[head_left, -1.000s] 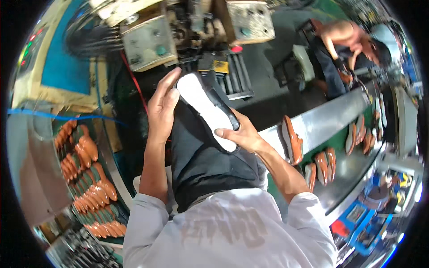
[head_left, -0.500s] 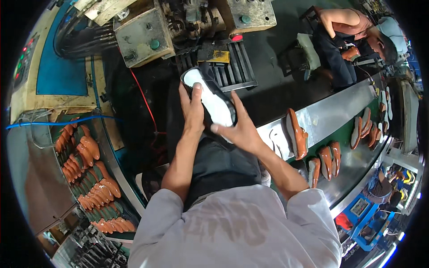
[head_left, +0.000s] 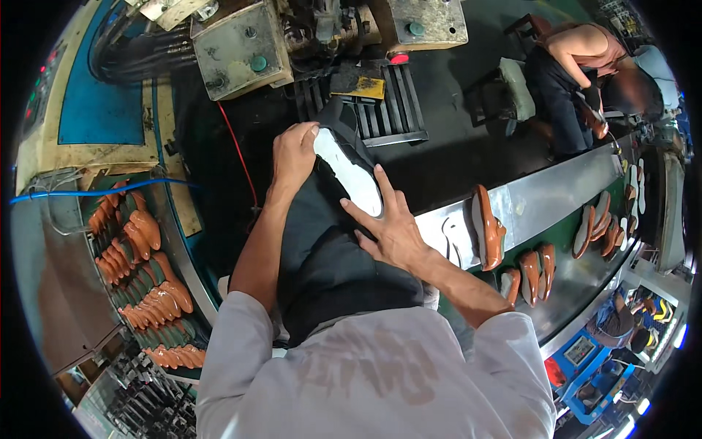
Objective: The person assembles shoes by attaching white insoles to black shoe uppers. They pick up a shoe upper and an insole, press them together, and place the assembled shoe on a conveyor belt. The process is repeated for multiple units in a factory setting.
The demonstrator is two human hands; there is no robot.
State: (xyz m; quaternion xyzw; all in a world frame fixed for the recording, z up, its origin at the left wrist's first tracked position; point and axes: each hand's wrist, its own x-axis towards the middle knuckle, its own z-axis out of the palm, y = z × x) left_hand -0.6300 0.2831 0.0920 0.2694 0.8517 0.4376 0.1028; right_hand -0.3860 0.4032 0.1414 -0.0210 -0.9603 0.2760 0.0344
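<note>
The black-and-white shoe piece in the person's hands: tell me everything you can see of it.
The shoe piece is long, with a smooth, white, sole-shaped face turned up and dark material around its edges; its exact material is unclear. It slants from far left to near right, above the dark trousers. The left hand grips its far end; the right hand spreads its fingers about the near end. Its underside is hidden.

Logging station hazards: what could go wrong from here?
Slip: the right hand is spread over the near end of the white-bottomed black shoe, which could twist if the left hand loosens.
Knock: the nearest whole orange shoe form appears close to the right forearm; an outward swing might hit it.
</note>
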